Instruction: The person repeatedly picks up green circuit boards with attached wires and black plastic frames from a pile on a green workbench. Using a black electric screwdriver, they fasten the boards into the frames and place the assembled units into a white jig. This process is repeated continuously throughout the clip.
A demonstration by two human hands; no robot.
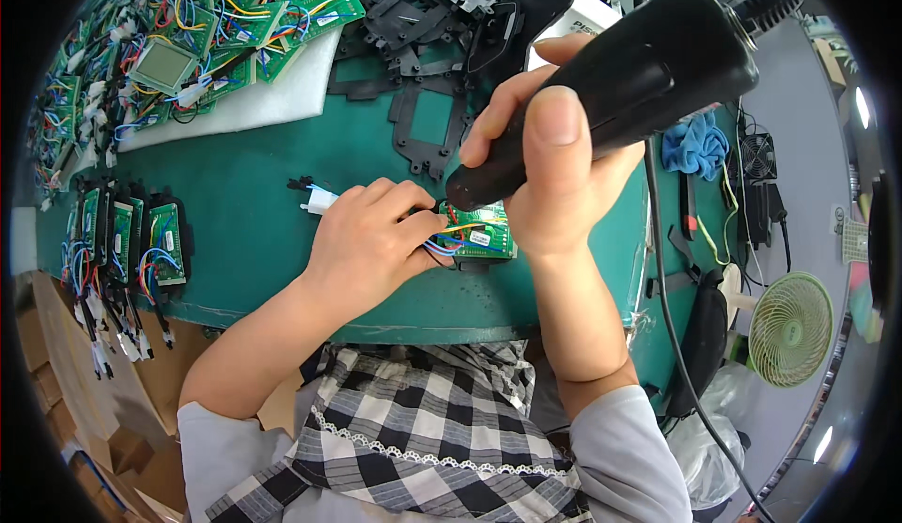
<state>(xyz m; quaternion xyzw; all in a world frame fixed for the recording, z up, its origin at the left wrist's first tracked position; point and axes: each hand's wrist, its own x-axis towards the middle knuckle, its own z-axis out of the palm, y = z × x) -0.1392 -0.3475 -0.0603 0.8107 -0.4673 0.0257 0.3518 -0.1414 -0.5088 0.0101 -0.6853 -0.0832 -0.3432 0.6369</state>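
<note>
My right hand point(550, 161) is wrapped round a black electric screwdriver point(625, 72). Its narrow end slants down to the left over a green circuit board point(493, 232), and its tip is hidden from sight. The board lies on the green table mat, with yellow, red and blue wires running off its left side. My left hand point(376, 236) is closed at the board's left edge, fingers curled over the wires. A white connector and black plug ends point(319, 200) stick out beyond the left hand.
Many wired circuit boards point(254, 20) pile up on white foam at the far left. Black plastic frames point(413, 25) lie at the back middle. Several framed boards point(167, 241) stand at the left edge, wires hanging over. A blue cloth point(695, 144) and green fan point(791, 328) are to the right.
</note>
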